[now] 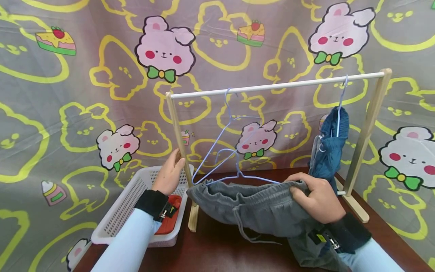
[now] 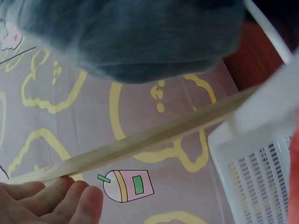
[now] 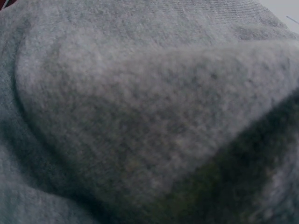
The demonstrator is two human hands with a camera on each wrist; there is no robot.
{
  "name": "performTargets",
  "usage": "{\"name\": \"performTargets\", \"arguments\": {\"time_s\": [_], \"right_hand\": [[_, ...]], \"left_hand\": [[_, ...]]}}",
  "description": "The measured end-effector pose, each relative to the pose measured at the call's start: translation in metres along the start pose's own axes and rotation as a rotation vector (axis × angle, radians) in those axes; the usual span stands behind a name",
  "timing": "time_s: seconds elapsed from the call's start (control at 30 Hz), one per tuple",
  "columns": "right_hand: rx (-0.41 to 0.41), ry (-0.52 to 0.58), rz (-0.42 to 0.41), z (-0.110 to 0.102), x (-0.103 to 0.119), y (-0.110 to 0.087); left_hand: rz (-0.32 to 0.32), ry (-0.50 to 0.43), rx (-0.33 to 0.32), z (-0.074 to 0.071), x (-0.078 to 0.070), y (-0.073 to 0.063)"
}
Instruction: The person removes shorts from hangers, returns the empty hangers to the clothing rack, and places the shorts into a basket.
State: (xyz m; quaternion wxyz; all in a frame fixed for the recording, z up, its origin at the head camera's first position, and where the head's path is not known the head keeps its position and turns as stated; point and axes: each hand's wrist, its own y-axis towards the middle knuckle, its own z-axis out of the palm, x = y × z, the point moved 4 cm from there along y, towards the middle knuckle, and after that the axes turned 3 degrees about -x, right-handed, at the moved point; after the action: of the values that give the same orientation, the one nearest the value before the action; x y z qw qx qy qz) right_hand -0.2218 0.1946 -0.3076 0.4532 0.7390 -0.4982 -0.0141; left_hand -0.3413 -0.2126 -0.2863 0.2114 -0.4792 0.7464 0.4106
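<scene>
My right hand (image 1: 316, 196) grips the right end of the waistband of grey drawstring pants (image 1: 265, 215), thumb in front. A light-blue hanger (image 1: 255, 176) has its arms reaching into the waistband, its hook standing above the cloth. My left hand (image 1: 170, 173) holds nothing; its extended fingers (image 2: 88, 203) lie right at the rack's left wooden post (image 2: 140, 142). Another light-blue hanger (image 1: 212, 145) hangs bare from the rack's white rail (image 1: 278, 86), its lower left corner beside the pants' left end. Grey cloth fills the right wrist view, hiding the right fingers there.
Blue pants (image 1: 331, 147) hang on a hanger at the rail's right end, beside the right post (image 1: 365, 139). A white perforated basket (image 1: 115, 211) with red cloth (image 1: 170, 219) stands left of the rack. Behind is a patterned curtain (image 1: 78, 124). The tabletop (image 1: 217, 249) is dark reddish-brown.
</scene>
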Motion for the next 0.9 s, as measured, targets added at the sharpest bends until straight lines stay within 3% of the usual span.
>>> {"name": "performTargets", "arguments": {"time_s": [0.17, 0.33, 0.5, 0.7, 0.9], "right_hand": [[0.002, 0.005, 0.026, -0.002, 0.0, 0.002], [-0.008, 0.017, 0.04, -0.004, 0.0, 0.004], [-0.016, 0.032, 0.037, -0.006, -0.002, 0.005], [-0.011, 0.047, 0.044, -0.007, -0.005, 0.005], [-0.009, 0.067, 0.066, -0.008, -0.008, 0.005]], "left_hand": [[-0.015, 0.106, 0.036, 0.0, 0.003, -0.014], [0.025, 0.18, 0.099, 0.003, -0.001, -0.025], [0.101, 0.174, 0.147, 0.011, -0.01, -0.035], [0.206, 0.193, 0.161, 0.019, -0.018, -0.044], [0.186, 0.217, 0.193, 0.025, -0.02, -0.052]]}}
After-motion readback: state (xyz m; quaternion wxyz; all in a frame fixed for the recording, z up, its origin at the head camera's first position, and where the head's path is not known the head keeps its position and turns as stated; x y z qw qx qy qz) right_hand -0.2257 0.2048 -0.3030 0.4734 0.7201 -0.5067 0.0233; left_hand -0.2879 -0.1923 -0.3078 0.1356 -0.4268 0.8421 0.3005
